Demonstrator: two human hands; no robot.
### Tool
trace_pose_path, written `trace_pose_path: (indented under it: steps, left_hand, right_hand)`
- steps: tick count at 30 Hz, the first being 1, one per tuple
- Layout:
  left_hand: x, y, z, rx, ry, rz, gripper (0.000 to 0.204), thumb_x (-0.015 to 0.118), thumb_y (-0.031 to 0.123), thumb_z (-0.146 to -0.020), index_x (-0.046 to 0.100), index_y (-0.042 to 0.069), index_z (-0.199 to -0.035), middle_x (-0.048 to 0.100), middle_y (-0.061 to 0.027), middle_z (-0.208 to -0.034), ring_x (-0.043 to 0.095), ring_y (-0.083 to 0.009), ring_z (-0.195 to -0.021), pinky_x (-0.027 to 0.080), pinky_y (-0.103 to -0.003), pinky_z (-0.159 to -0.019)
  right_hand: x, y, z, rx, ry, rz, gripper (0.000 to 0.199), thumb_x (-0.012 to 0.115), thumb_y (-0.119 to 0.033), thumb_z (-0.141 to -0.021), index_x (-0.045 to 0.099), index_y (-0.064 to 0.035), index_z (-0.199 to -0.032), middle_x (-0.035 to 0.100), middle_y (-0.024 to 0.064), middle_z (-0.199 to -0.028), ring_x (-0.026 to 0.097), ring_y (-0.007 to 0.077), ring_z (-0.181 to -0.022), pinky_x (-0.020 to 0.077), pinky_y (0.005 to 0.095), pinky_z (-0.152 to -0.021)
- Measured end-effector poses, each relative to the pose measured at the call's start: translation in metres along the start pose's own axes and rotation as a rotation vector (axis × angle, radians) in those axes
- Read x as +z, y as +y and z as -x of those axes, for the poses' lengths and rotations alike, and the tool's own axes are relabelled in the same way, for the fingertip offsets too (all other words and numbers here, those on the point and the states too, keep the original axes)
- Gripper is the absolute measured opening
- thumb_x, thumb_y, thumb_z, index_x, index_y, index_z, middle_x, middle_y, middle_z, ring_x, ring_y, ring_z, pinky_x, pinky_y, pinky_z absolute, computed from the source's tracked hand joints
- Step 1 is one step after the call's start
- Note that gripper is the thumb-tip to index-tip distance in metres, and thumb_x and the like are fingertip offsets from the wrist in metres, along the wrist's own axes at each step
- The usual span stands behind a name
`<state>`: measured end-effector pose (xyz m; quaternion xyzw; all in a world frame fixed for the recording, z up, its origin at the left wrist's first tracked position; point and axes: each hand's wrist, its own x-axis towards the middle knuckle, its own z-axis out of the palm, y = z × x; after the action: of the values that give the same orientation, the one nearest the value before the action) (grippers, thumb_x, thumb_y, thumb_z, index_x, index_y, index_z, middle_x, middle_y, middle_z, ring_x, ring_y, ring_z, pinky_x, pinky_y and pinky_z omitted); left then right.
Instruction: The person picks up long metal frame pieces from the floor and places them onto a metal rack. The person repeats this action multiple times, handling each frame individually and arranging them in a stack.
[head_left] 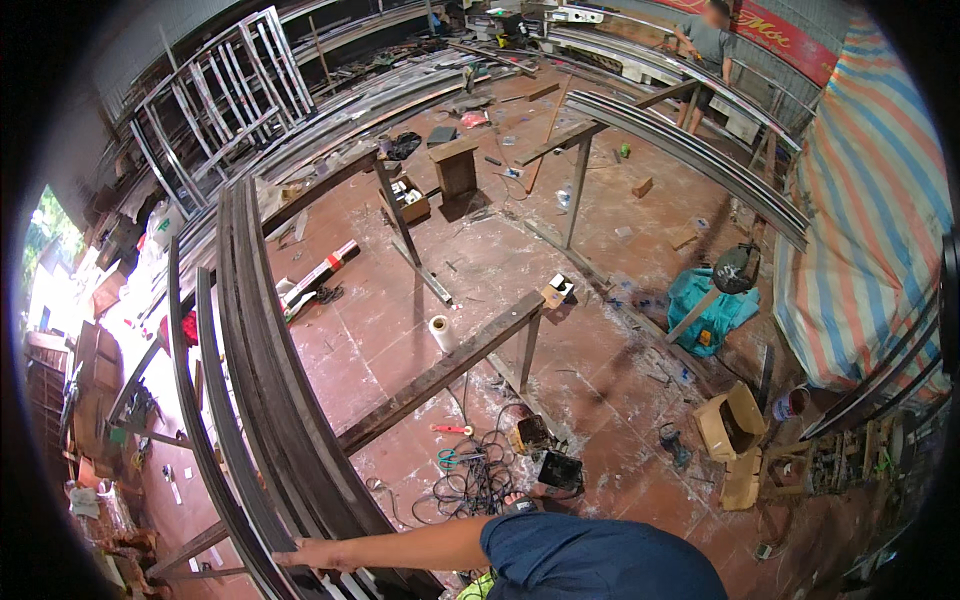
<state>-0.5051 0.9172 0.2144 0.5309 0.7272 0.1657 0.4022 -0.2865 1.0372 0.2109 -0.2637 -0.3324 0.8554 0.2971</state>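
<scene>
My right hand reaches left at the lower edge, its forearm coming from a dark blue sleeve. Its fingers close over the near end of a long dark metal bar, partly hidden beneath the hand. Beside this bar lies a bundle of long dark metal profiles, running away toward the upper left. Another thin bar lies on the outer left side. A wooden-looking crossbeam on legs supports the bundle. My left hand is out of view.
Tangled black cable, a red-handled tool and a black container lie on the red floor. A white roll stands beyond the crossbeam. An open cardboard box is at right. Another person stands at the far right.
</scene>
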Motion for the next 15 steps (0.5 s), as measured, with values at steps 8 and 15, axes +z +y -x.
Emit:
trace_pose_path:
  steps: [8, 15]
  left_hand:
    - [0.037, -0.027, 0.142, -0.101, 0.058, 0.193, 0.068, 0.083, 0.012, -0.082, 0.055, -0.009, -0.140, 0.068, -0.0127, -0.121, 0.065, -0.0235, -0.103, 0.053, -0.037, -0.095]
    - [0.098, -0.051, 0.226, 0.021, 0.254, 0.120, 0.058, 0.086, 0.014, -0.080, 0.061, -0.010, -0.127, 0.070, -0.0157, -0.107, 0.066, -0.0265, -0.093, 0.055, -0.039, -0.087]
  right_hand:
    - [0.035, 0.064, -0.002, -0.068, 0.080, -0.336, 0.112, 0.091, -0.061, -0.077, 0.046, 0.0071, -0.153, 0.063, 0.0195, -0.145, 0.060, 0.0279, -0.133, 0.0462, 0.0401, -0.115]
    - [0.017, 0.002, 0.078, -0.451, 0.215, -0.208, 0.076, 0.089, -0.040, -0.088, 0.058, 0.0070, -0.139, 0.072, 0.0170, -0.128, 0.069, 0.0260, -0.111, 0.0502, 0.0362, -0.106]
